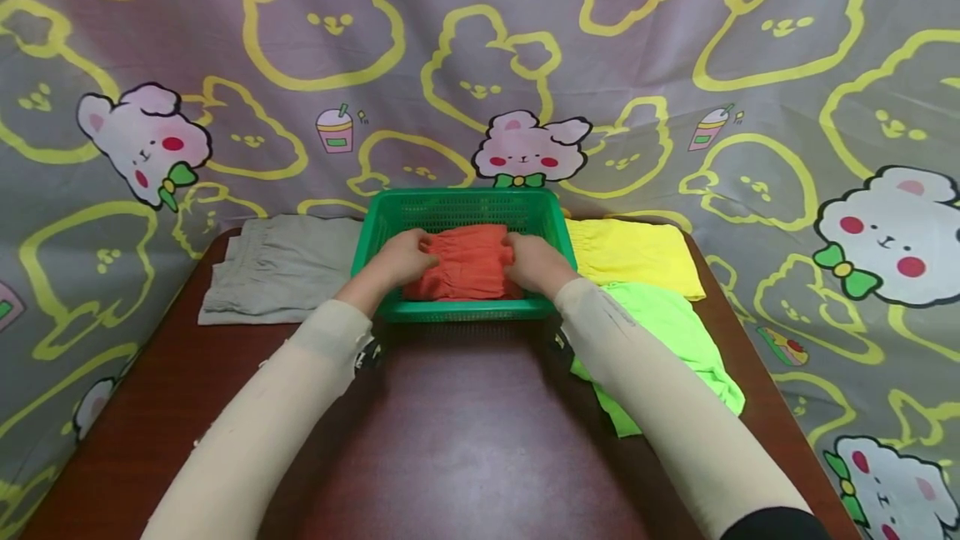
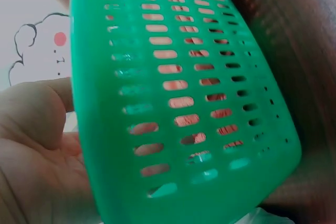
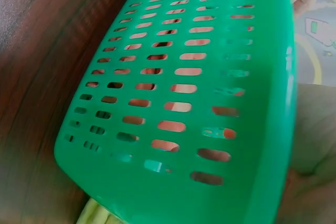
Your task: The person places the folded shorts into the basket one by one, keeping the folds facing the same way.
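A folded orange garment with gathered, ruffled edges lies inside the green plastic basket. My left hand reaches over the basket's near side and grips the garment at its left edge. At the opposite edge my right hand holds it too, fingers curled at the cloth. In the left wrist view, the slotted basket wall hides my left fingertips. Similarly, the basket wall covers most of my right hand in the right wrist view, and orange cloth shows through the slots.
Left of the basket lies a folded grey garment on the dark wooden table. A folded yellow garment sits at its right, with a bright green garment in front, partly under my right forearm. A patterned curtain hangs behind the table.
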A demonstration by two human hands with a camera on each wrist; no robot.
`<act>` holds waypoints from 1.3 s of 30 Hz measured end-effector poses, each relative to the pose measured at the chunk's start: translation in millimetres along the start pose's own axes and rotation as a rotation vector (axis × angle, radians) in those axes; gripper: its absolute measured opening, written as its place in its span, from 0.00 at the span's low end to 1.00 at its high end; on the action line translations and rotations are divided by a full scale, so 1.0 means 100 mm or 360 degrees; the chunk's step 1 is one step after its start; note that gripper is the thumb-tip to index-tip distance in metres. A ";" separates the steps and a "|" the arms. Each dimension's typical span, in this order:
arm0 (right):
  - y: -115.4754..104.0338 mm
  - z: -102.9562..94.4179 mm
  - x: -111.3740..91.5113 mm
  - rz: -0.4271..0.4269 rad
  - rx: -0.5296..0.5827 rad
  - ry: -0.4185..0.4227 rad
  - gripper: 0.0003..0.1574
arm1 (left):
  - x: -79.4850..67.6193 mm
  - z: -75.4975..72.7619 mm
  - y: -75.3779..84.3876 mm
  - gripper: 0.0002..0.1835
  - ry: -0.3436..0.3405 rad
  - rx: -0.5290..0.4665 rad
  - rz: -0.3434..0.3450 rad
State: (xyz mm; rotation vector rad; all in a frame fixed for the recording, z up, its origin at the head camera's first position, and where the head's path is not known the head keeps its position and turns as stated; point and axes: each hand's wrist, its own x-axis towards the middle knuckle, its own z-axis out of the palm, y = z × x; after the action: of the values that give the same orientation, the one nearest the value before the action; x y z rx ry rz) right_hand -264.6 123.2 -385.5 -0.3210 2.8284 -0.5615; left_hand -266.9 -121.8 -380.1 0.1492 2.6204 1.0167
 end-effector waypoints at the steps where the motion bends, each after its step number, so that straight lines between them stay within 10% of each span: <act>1: -0.01 -0.01 -0.02 -0.0013 0.0004 0.0008 0.34 | -0.01 0.01 0.01 0.31 0.0015 -0.0001 0.0025; 22: 0.02 -0.22 -0.47 -0.0340 0.0184 0.0185 0.30 | -0.58 0.19 0.24 0.18 0.0295 -0.0055 0.0604; 39: 0.07 -0.22 -0.93 -0.0453 0.0108 0.0448 0.27 | -1.04 0.54 0.43 0.13 0.0283 0.0037 0.0944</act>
State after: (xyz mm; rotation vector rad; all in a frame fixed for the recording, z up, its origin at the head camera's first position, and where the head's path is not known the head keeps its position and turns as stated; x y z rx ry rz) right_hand -183.4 161.3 -350.7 -0.6888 3.0423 -0.8165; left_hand -152.3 -77.9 -361.4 0.9242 2.8114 1.2206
